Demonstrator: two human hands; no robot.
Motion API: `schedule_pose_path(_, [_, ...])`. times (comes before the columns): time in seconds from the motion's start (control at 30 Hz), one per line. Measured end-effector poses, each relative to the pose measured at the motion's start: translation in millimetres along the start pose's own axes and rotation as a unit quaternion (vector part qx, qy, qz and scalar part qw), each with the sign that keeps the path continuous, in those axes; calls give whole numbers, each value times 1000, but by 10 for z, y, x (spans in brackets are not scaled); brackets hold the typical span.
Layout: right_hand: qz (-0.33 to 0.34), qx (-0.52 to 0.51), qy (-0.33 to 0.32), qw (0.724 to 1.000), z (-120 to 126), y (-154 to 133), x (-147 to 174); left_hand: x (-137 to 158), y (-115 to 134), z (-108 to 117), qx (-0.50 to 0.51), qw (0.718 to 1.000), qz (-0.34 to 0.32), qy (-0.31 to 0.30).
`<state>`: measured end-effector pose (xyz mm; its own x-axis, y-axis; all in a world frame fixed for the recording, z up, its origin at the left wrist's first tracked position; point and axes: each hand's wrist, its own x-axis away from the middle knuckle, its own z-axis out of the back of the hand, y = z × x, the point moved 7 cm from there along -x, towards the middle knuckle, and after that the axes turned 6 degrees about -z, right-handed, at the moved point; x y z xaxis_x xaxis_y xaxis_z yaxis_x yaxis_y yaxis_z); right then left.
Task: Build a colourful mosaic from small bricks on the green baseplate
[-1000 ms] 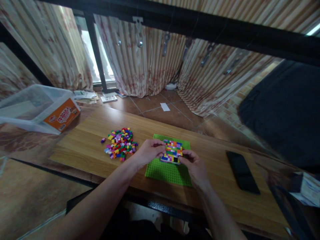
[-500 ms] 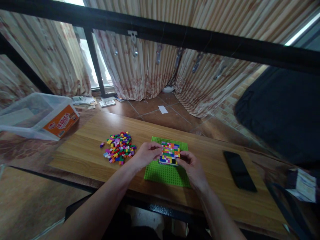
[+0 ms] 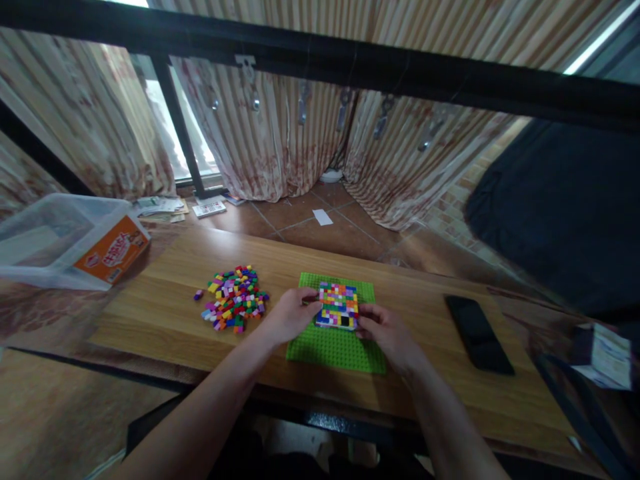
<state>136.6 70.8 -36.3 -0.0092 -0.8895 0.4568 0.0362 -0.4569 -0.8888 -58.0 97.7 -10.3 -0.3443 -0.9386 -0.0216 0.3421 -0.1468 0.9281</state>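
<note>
A green studded baseplate point(image 3: 336, 347) lies on the wooden table point(image 3: 165, 313). A multicoloured block of small bricks point(image 3: 338, 306) sits on the plate's far half. My left hand point(image 3: 289, 315) grips the block's left edge with its fingertips. My right hand point(image 3: 384, 332) pinches the block's near right corner. Left of the plate lies a loose pile of small coloured bricks point(image 3: 232, 298), with one purple brick point(image 3: 198, 294) lying apart at its left.
A black phone point(image 3: 478, 333) lies flat on the table's right side. A clear plastic bin with an orange label point(image 3: 70, 241) stands at the far left. Curtains and a black bar stand behind; a dark cushion is at right, a printed packet point(image 3: 605, 356) at the right edge.
Both hands stay on the brick block, which has sunk slightly lower onto the plate. The camera has shifted a little, moving everything slightly left.
</note>
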Motion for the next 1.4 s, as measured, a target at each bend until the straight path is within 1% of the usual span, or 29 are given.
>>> schedule_pose_path(0.2, [-14,-54,62,997,26,-32,-10,-49,5,-20,-28,999,-10,28])
schedule_pose_path(0.37, [16,-18,76,997,15,-7,-45,-48,7,-34,-40,999,2,32])
schedule_pose_path(0.5, [0,-49,76,996,22,62,-76,-12,50,-49,-58,998,-2,29])
schedule_pose_path(0.63, [13,-46,90,995,46,57,-81,27,122,-15,-95,995,-2,40])
schedule_pose_path(0.7, [22,-35,92,995,50,53,-81,43,156,102,-124,990,-6,59])
schedule_pose_path(0.8, [19,-28,94,995,60,75,-79,81,175,427,-153,985,-24,75])
schedule_pose_path(0.83, [17,-26,95,995,64,82,-76,101,169,558,-161,984,-31,68])
schedule_pose_path(0.9, [16,-17,95,995,76,84,-66,163,120,850,-177,982,-21,63])
schedule_pose_path(0.93, [17,-9,94,995,83,77,-61,198,90,967,-188,981,-14,47])
schedule_pose_path(0.97, [20,0,96,995,94,64,-55,234,59,1059,-203,979,-6,25])
schedule_pose_path(1.03, [31,24,112,993,136,23,-41,305,26,1190,-258,966,-1,0])
schedule_pose_path(1.1, [50,50,138,988,186,-32,-25,358,23,1183,-299,953,-17,-35])
schedule_pose_path(1.2, [70,73,161,982,220,-93,-9,407,36,1041,-347,933,-50,-78])
schedule_pose_path(1.3, [72,67,153,983,203,-105,-14,428,22,927,-400,911,-45,-91])
schedule_pose_path(1.4, [76,66,147,984,193,-113,-21,429,15,884,-434,897,-34,-84])
